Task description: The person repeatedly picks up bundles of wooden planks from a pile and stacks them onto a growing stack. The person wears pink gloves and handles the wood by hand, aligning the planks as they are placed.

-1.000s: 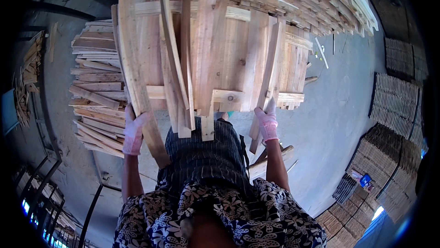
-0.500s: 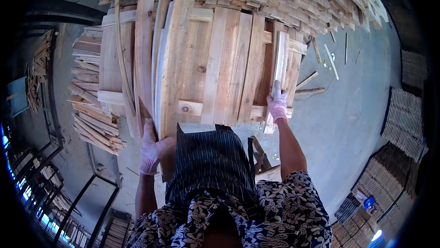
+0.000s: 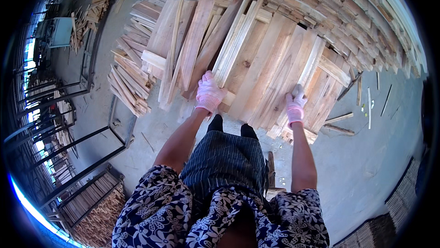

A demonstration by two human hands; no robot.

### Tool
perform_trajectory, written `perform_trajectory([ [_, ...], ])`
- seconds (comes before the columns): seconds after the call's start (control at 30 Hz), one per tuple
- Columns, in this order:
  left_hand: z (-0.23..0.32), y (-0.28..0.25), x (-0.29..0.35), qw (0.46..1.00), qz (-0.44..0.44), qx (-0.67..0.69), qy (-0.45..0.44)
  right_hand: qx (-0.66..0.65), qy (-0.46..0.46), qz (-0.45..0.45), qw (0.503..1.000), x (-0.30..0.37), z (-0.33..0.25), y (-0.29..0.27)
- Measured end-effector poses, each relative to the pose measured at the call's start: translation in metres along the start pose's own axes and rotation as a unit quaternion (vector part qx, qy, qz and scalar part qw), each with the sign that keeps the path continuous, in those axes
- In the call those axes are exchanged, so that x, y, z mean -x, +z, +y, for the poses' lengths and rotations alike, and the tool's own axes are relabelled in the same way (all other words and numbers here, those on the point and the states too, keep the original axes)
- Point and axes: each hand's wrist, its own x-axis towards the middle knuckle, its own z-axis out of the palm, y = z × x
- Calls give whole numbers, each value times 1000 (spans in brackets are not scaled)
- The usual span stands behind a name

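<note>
Both hands wear pale pink work gloves. My left hand (image 3: 211, 93) is closed around the near end of a few narrow wooden boards (image 3: 237, 39), which lie side by side and slope away from me over the layer of planks (image 3: 261, 65). Farther right, my right hand (image 3: 296, 103) grips a narrow wooden strip (image 3: 311, 58) near its lower part, its fingers partly hidden. The strip rests along the planks. Just left of my left hand, a wide long board (image 3: 199, 35) and a thin bent strip (image 3: 178, 28) lie aslant.
A tall stack of boards (image 3: 339, 10) rises behind the planks. Loose offcuts (image 3: 130, 85) are heaped at the left, near black metal frames (image 3: 87, 133). Scattered sticks (image 3: 369, 106) lie on the concrete floor (image 3: 366, 156) at the right.
The view has turned, shifting the scene. The boards in my left hand, earlier tilted up near my apron, now lie lower over the planks. My hands are closer together; the right still grips a strip.
</note>
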Motion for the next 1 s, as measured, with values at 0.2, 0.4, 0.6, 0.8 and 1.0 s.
perform_trajectory([
  [0.2, 23, -56, 24, 968, -196, 150, -42, 95, -151, 7, 984, 3, -128, 22],
  [0.4, 3, -24, 50, 832, -287, 469, 73, -369, 6, -170, 914, 33, -209, 56],
  [0.6, 23, -6, 95, 693, -327, 640, 52, -409, 100, -152, 894, 74, -167, -20],
  [0.8, 46, 66, 62, 838, -194, 483, 167, -128, 43, 0, 991, 54, -69, -84],
  [1.0, 10, 80, 111, 942, -48, 260, 204, 153, 49, 37, 986, 15, 33, -76],
])
